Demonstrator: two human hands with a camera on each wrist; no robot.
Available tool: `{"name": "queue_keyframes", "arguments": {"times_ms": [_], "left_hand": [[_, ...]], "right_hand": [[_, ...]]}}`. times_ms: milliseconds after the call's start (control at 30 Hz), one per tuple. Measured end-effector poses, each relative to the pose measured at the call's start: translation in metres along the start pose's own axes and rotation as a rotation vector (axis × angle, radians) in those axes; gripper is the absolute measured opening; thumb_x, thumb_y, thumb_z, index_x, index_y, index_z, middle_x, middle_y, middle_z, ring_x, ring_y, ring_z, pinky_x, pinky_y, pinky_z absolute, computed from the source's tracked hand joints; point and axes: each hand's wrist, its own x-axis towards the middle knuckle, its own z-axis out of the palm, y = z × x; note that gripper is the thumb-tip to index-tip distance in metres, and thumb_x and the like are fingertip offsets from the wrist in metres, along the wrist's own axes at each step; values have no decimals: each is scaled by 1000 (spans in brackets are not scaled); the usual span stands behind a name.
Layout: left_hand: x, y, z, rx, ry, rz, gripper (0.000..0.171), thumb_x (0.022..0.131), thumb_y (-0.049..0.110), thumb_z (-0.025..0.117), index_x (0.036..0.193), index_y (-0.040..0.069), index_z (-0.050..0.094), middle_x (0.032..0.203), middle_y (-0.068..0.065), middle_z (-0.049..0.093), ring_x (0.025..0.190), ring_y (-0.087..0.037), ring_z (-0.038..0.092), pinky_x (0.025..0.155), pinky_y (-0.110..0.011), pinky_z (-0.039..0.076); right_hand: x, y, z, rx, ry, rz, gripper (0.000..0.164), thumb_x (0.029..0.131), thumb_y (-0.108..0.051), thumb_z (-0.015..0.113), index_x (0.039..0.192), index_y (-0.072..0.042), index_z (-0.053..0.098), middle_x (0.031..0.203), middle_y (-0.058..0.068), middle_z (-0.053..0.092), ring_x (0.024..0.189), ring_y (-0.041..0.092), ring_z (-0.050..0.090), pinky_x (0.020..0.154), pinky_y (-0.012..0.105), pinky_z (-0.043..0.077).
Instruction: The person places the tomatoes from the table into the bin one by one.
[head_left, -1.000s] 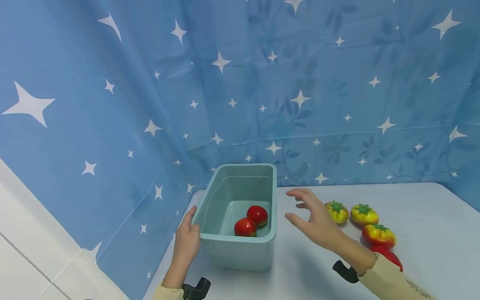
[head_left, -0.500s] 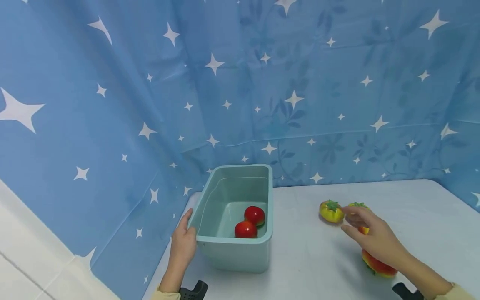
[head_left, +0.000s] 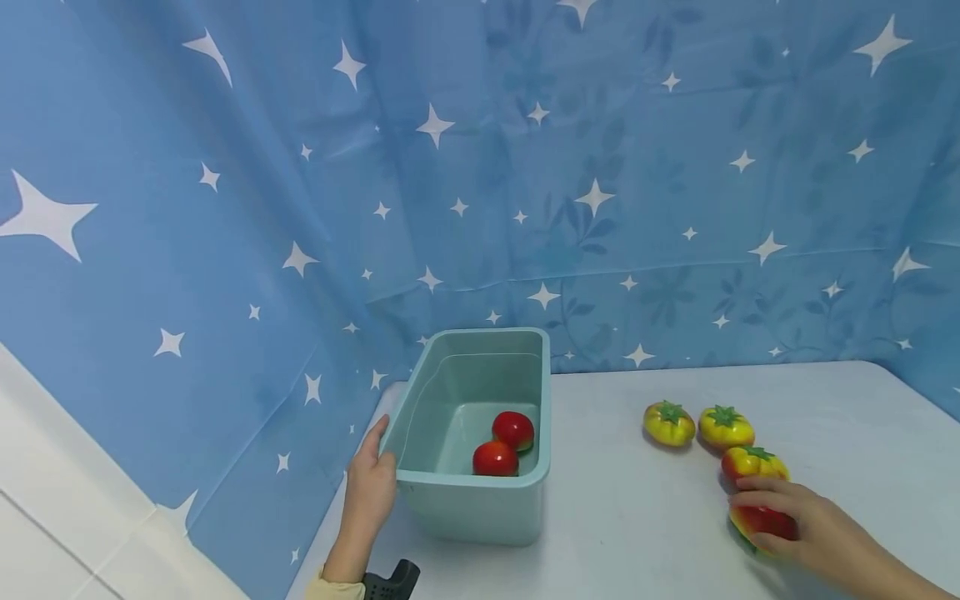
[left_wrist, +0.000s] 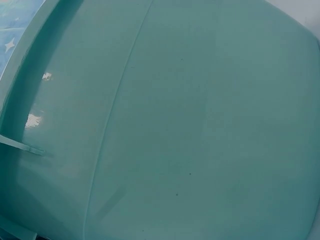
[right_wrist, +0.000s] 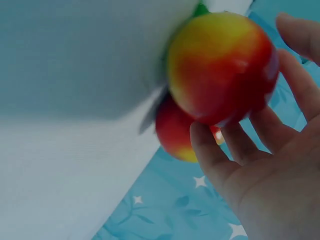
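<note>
My left hand (head_left: 369,487) grips the near left corner of a teal plastic bin (head_left: 480,508); some of its fingers are hidden behind the wall. The bin's side wall (left_wrist: 165,125) fills the left wrist view. Inside the bin lie two red toy tomatoes (head_left: 513,431). On the right, my right hand (head_left: 802,525) curls its fingers round a red-and-yellow toy tomato (right_wrist: 222,70), the nearest in a row on the table. In the right wrist view its fingertips touch this tomato's edge, and another tomato (right_wrist: 177,131) shows behind it.
Beyond the right hand, a red-and-yellow toy tomato (head_left: 753,463) and two mostly yellow ones, one of them a yellow tomato (head_left: 669,423), sit on the white table (head_left: 630,500). A blue star-patterned curtain (head_left: 480,208) hangs behind and at the left.
My right hand has moved from beside the bin to the right, over the row of tomatoes, down to the nearest one. My left hand has stayed on the bin.
</note>
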Motion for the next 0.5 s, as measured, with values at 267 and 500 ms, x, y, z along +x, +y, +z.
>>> {"name": "queue_keyframes", "arguments": {"times_ms": [267,500], "left_hand": [[-2,3,1,15,-4,-22,55,91,10,28,144,24,25,102,-15,55,38,-15,29,40,-31,33],[-2,3,0,-4,-5,-7,55,90,8,29,143,22,26,124,-13,49,42,-16,31,45,-32,35]], "right_hand": [[-4,12,12,-114,-29,42,73,53,-34,83,119,-18,57,128,19,38,102,42,44,63,45,51],[-9,19,22,-218,-2,43,90,46,-32,86,125,-13,47,126,19,40,101,39,44,67,48,50]]}}
